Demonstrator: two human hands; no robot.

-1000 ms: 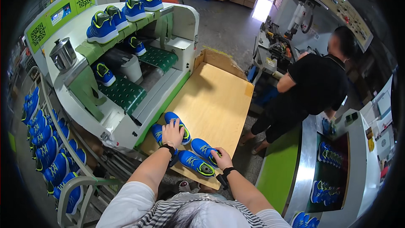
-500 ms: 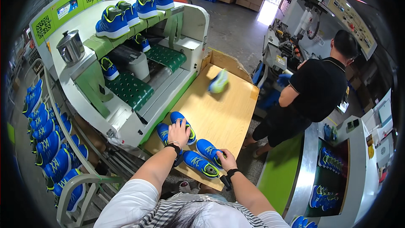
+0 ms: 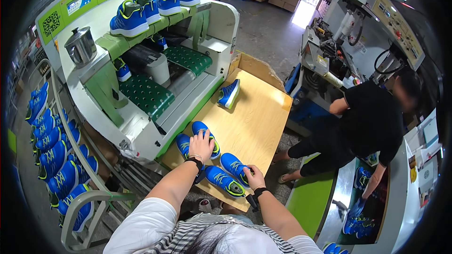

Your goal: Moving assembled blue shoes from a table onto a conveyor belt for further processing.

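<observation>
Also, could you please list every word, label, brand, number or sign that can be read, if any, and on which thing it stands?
None is legible.
Display screen, upper left: too small.
Control panel, upper right: markings too small.
Blue sneakers on the wooden tabletop: no readable lettering.

Left: lime-trimmed blue sneaker pair [image 3: 199, 127] | Right: matching laced pair [image 3: 232, 162], upright, toes forward-left | Both: near end, pale wood-grained board [image 3: 254, 113]
</observation>
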